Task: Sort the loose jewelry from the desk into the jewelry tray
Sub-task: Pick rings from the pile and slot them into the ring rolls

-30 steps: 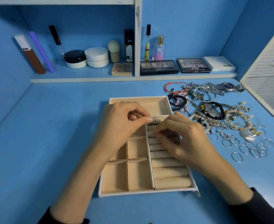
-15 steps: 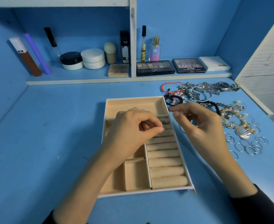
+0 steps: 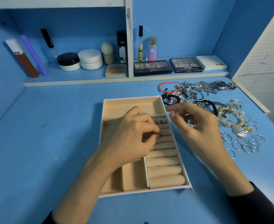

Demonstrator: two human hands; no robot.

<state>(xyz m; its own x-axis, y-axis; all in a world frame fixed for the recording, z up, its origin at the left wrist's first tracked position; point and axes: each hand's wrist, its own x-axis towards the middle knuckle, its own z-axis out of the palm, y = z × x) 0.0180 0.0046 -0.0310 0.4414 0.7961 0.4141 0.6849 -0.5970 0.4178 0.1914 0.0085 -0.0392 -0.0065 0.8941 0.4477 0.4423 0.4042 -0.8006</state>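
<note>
Loose jewelry (image 3: 214,110) right of jewelry tray (image 3: 107,102)

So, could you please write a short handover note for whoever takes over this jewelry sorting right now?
Left hand: over the jewelry tray, fingertips pinched together at the ring rolls. I cannot tell whether they hold something small.
Right hand: loosely curled, seemingly empty, hovering just right of the tray.
Done: one ring is seated in the top ring rolls. It is the only piece that shows in the tray.
Left: the bracelet pile, a watch and the loose hoops all lie on the desk right of the tray.
</note>
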